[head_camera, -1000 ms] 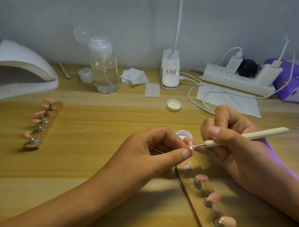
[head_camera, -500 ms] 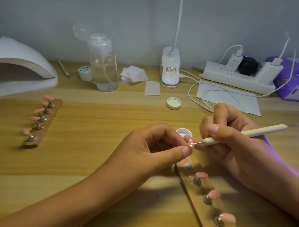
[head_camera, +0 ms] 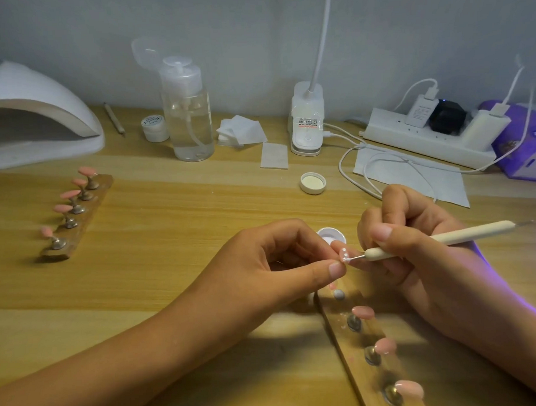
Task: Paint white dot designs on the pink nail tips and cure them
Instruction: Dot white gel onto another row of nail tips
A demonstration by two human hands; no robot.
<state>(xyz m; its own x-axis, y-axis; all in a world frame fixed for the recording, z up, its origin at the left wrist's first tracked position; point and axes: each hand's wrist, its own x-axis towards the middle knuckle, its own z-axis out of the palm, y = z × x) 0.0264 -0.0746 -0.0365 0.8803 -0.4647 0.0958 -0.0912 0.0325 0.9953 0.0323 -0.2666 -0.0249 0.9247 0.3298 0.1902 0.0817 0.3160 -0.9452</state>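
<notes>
1. the left hand (head_camera: 281, 263) is closed in a pinch: thumb and forefinger hold one pink nail tip (head_camera: 344, 255) by its edges, just above the near wooden strip (head_camera: 360, 380).
2. this nail tip carries a short row of white dots, and the metal point of the dotting pen (head_camera: 446, 238) touches it at the lowest dot.
3. the right hand (head_camera: 416, 251) grips the pen like a pencil, with fingers curled round the pale handle. its lower fingers seem to lean against the left hand.
4. in my judgement the dots are wet, so if the left thumb slides over the tip, it can smear them.
5. if the pen presses too hard or drags, a dot can spread and join its neighbour.
6. the right forearm is just beside the other tips (head_camera: 363, 312) on the strip, and a careless move could knock them.
</notes>
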